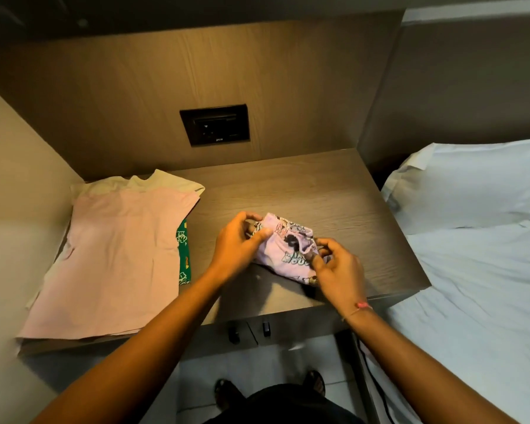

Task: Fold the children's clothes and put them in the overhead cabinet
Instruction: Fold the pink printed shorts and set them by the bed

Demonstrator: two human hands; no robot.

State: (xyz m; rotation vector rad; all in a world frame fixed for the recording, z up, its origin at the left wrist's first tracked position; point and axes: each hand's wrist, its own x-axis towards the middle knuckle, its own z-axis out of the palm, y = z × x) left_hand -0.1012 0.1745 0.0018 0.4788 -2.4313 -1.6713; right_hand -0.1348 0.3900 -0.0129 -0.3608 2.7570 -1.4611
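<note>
A small lilac printed children's garment (283,249) is bunched just above the wooden table (325,194), near its front right part. My left hand (240,243) grips its left edge and my right hand (337,270) pinches its right edge. At the table's left lies a flat stack of clothes: a pink shirt (114,261) on top, a cream garment (153,180) showing behind it, and a green printed piece (184,255) sticking out on its right side. The underside of the overhead cabinet (166,13) is dark at the top of the view.
A black wall socket panel (215,124) sits in the wooden back panel above the table. A bed with white sheets (484,286) and a pillow (471,182) is close on the right. A black cable (377,381) hangs beside the bed. My feet stand on tiled floor below.
</note>
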